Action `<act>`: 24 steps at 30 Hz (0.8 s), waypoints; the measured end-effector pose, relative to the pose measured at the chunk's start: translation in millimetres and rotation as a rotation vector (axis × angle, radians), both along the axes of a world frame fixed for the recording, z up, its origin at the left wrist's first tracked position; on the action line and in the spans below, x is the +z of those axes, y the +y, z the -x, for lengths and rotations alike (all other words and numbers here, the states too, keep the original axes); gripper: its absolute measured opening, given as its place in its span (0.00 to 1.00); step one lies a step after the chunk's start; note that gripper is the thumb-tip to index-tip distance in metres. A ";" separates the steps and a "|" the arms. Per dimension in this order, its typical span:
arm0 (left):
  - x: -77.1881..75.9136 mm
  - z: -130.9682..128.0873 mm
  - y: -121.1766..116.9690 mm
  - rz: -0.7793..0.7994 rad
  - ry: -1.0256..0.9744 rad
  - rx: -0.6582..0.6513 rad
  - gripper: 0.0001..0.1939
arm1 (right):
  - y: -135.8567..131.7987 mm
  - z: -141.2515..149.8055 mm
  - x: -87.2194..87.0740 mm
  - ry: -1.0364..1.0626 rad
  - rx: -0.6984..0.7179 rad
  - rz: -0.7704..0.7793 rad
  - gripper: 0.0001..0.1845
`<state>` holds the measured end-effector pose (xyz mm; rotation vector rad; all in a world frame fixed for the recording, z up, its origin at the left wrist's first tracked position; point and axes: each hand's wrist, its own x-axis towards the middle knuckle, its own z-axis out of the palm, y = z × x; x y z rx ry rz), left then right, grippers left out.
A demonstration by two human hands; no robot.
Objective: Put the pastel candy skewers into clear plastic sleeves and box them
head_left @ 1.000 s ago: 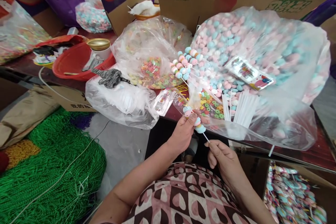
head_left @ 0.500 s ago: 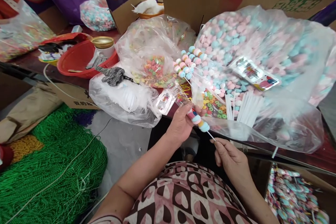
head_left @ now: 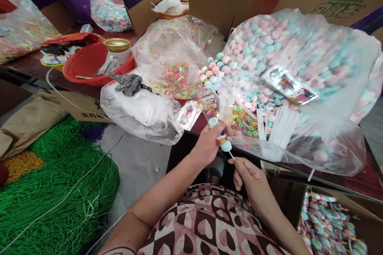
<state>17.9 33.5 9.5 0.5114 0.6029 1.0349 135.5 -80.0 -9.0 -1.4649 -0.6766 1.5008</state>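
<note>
Between my hands is a marshmallow skewer of blue, white and orange pieces on a thin white stick. My left hand is closed round its middle and round a clear printed wrapper. The wrapper stretches up past my thumb; a blue piece shows at its lower part. My right hand pinches the bare stick just below the lowest blue marshmallow. Left of the wrapper lie more flat wrappers at the table edge. Behind my hands are several unwrapped skewers and a bag of gummy rings.
A large bag of pastel marshmallows fills the right of the table, with white sticks and a wrapper pack. A red basket stands left. Wrapped skewers lie in a box lower right. Green cords cover the lower left.
My right hand has moved slightly left with the stick. More of the skewer now sits up inside my left hand, and the wrapper shows more upright above my thumb.
</note>
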 end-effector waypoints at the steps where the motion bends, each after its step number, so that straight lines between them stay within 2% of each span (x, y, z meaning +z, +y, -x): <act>1: -0.1 -1.0 -0.4 0.008 0.003 0.017 0.16 | 0.6 1.3 -0.6 -0.058 -0.023 -0.039 0.22; 3: -0.9 -2.8 -1.7 -0.007 0.008 0.020 0.16 | 2.3 3.6 -1.2 -0.091 -0.063 -0.089 0.21; 7: -3.0 -0.9 -3.1 -0.073 0.010 -0.041 0.18 | 7.5 8.1 -0.6 0.073 -0.120 -0.075 0.19; 9: -0.3 6.1 -1.1 -0.095 -0.002 -0.079 0.15 | 9.6 8.0 -0.6 0.129 -0.124 -0.068 0.19; 11: 6.6 16.6 3.5 -0.130 -0.018 -0.112 0.19 | 10.3 5.0 -1.4 0.117 -0.121 -0.086 0.19; 14: 20.9 32.3 13.3 -0.172 -0.021 -0.084 0.26 | 8.7 -3.2 -3.8 0.013 -0.114 -0.137 0.18; 17: 29.4 38.5 21.7 -0.160 0.015 -0.008 0.21 | 5.5 -11.0 -5.5 -0.179 -0.121 -0.213 0.16; 21: 24.0 31.2 23.9 -0.065 -0.028 0.086 0.10 | 1.5 -17.2 -6.6 -0.396 -0.171 -0.306 0.13; 24: 15.7 25.1 20.9 -0.009 -0.083 0.120 0.08 | -0.9 -19.8 -10.2 -0.411 -0.196 -0.324 0.12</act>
